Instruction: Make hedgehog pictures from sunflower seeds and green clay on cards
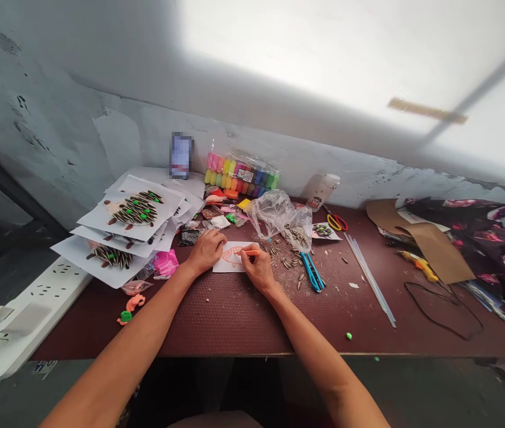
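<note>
Paper, one small white sheet point(223, 267), lies flat on the bench point(234, 318) between my hands, with an orange drawing point(230, 252) on it: a rounded outline with curved marks inside. My left hand point(208, 249) is palm down at the sheet's left side, fingers bent and loosely together; whether they pinch the edge or merely lie on it, I cannot tell. My right hand point(259, 272) has its fingers closed around an orange pen point(251, 252), point end towards the drawing. It looks like a marker, though at this size I wouldn't swear to it.

Handling, as I judge it: sheet light and thin, quick to skate or crease under a push. Best held flat by light pressure near a margin, away from the lines, which might smudge. Pen light and stiff, smooth-sided, best taken low on the barrel, near the point.

Nearby: striped seeds point(289, 262) scattered right of the sheet, clear plastic bag point(270, 213) beyond, blue cutter point(312, 272) further right. Loose grit under the sheet would make it ride unevenly. Pink packet point(166, 263) and stacked sheets point(85, 219) to my left.
</note>
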The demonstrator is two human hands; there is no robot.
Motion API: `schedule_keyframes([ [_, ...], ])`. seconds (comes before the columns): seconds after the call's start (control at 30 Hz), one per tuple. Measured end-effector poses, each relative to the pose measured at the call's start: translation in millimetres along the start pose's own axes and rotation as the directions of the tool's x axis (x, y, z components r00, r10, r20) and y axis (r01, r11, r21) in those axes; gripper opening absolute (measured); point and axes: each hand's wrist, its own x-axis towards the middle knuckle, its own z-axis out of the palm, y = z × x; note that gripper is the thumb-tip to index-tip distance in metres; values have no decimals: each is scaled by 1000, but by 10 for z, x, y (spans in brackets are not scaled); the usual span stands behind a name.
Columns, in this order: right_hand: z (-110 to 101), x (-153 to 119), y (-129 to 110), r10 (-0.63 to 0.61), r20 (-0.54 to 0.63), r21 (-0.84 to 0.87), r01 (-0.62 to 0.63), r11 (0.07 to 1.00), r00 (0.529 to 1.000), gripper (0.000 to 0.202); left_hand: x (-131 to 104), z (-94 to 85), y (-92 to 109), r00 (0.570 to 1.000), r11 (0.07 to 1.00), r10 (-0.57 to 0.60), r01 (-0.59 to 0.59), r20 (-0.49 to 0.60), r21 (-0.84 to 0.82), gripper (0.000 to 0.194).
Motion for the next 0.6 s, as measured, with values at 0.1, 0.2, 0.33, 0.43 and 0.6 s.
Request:
schedule_keyframes([
  [0.1,-6,0,-9,-10,15,14,10,1000,1000,30,0,2,-1,1000,1000,2,-2,-4,0,18],
  [0.2,-13,0,-14,-29,24,36,28,999,999,29,2,-1,6,1000,1000,1,-1,-5,-4,18],
  [0.33,-19,0,-10,-37,44,41,36,999,998,28,4,-8,15,1000,1000,2,-2,1,-7,19],
  [0.43,-11,-1,2,-24,41,27,22,999,999,27,3,-12,16,1000,1000,-3,3,6,-11,19],
  [0.6,17,3,22,-13,1,16,13,1000,1000,27,0,-10,15,1000,1000,-3,3,4,-3,19],
])
